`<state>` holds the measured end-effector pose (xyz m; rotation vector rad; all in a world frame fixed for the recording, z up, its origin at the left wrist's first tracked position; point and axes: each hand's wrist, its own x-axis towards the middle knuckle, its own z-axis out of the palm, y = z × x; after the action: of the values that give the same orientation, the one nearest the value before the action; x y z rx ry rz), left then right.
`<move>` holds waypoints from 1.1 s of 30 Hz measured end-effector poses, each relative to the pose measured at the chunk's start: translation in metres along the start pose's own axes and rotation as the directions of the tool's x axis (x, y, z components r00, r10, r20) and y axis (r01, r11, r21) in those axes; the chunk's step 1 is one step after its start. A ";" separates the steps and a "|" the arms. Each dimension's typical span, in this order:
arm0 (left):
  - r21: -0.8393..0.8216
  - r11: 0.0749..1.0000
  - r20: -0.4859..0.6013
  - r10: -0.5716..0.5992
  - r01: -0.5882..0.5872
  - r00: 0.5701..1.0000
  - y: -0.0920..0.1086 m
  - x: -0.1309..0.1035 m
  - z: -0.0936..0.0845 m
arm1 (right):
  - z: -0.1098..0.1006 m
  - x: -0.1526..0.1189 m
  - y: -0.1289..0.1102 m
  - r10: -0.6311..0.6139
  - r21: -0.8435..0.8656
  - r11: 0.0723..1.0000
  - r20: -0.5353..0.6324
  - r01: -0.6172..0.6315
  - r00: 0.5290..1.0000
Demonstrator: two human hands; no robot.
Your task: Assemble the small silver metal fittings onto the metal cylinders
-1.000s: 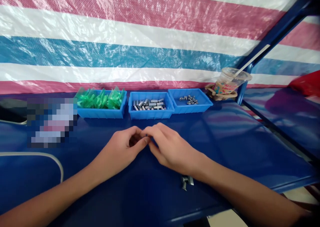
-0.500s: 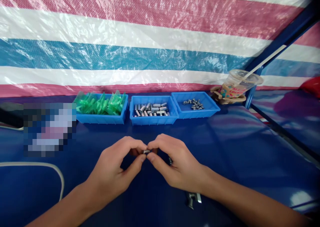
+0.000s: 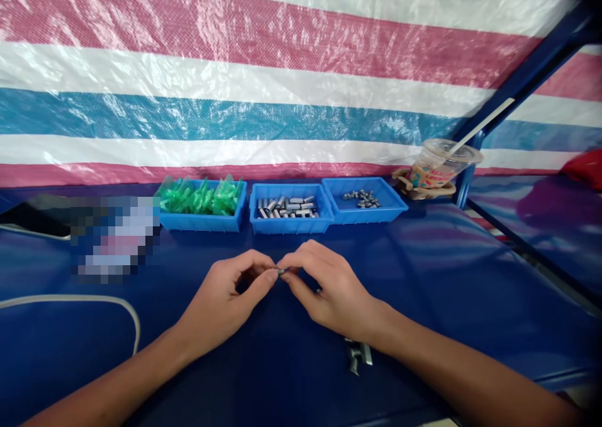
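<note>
Thumb and fingertips of my left hand [image 3: 230, 292] pinch one side of a small metal part [image 3: 281, 271]. From the other side my right hand [image 3: 329, 283] pinches it too, so the fingertips of both hands nearly meet. Most of the part is covered and its exact kind cannot be made out. A bit of shiny metal shows under my right palm, mostly hidden. Below the right wrist, a few loose metal pieces [image 3: 355, 356] lie on the dark blue table [image 3: 263, 370].
Along the back stand three blue bins: one with green plastic pieces [image 3: 200, 196], one with metal hex standoffs [image 3: 286, 207], one with small screws [image 3: 362, 198]. A plastic cup with a straw [image 3: 435, 167] is at right. A white cable [image 3: 94, 298] and a phone [image 3: 35, 217] lie left.
The camera view has shifted a little. Both hands stay together on the small metal part, which now shows less between the fingertips.
</note>
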<state>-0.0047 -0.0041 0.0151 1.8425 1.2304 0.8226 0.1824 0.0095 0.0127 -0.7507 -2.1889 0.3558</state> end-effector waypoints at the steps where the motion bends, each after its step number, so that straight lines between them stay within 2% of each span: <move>1: 0.015 0.999 -0.026 0.047 -0.046 0.999 -0.001 0.000 0.000 | 0.000 0.000 0.000 0.014 0.013 1.000 -0.002 -0.014 1.000; 5: 0.163 0.958 -0.162 0.263 -0.237 0.951 -0.004 0.000 0.001 | -0.002 0.000 -0.001 0.179 0.103 0.978 0.027 -0.181 0.983; 8: 0.254 0.908 -0.184 0.383 -0.333 0.905 -0.006 -0.001 0.001 | -0.001 0.001 -0.003 0.247 0.170 0.951 0.085 -0.259 0.965; 12: 0.315 0.859 -0.151 0.466 -0.404 0.872 -0.008 -0.002 0.001 | 0.000 0.002 -0.004 0.174 0.154 0.971 0.059 -0.181 0.983; 15: 0.331 0.873 -0.128 0.418 -0.358 0.900 -0.010 -0.002 0.000 | -0.008 0.006 0.004 0.032 0.000 0.999 -0.015 -0.032 0.999; 17: 0.355 0.879 -0.050 0.359 -0.319 0.932 -0.011 -0.002 -0.001 | -0.021 0.013 0.016 -0.054 -0.167 0.986 -0.126 0.032 0.991; 18: 0.375 0.873 0.012 0.333 -0.313 0.943 -0.011 -0.001 -0.002 | -0.030 0.017 0.025 -0.068 -0.245 0.969 -0.203 0.017 0.977; 20: 0.411 0.847 0.142 0.306 -0.338 0.941 -0.009 0.003 -0.002 | -0.047 0.025 0.043 -0.026 -0.345 0.931 -0.382 -0.116 0.924; 23: 0.450 0.792 0.262 0.325 -0.413 0.909 -0.001 0.015 0.005 | -0.065 0.031 0.066 0.011 -0.458 0.851 -0.475 -0.258 0.880; 26: 0.498 0.711 0.331 0.374 -0.497 0.866 0.009 0.031 0.020 | -0.063 0.028 0.072 0.007 -0.520 0.810 -0.454 -0.271 0.891; 30: 0.584 0.529 0.451 0.419 -0.616 0.788 0.019 0.047 0.036 | -0.045 0.019 0.060 0.012 -0.499 0.845 -0.338 -0.190 0.941; 33: 0.634 0.458 0.472 0.408 -0.623 0.781 0.016 0.046 0.034 | -0.035 0.015 0.050 0.031 -0.451 0.881 -0.255 -0.147 0.967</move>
<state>0.0458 0.0268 0.0163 3.0470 0.8725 0.2953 0.2210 0.0583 0.0204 -1.0981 -2.0255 -0.2265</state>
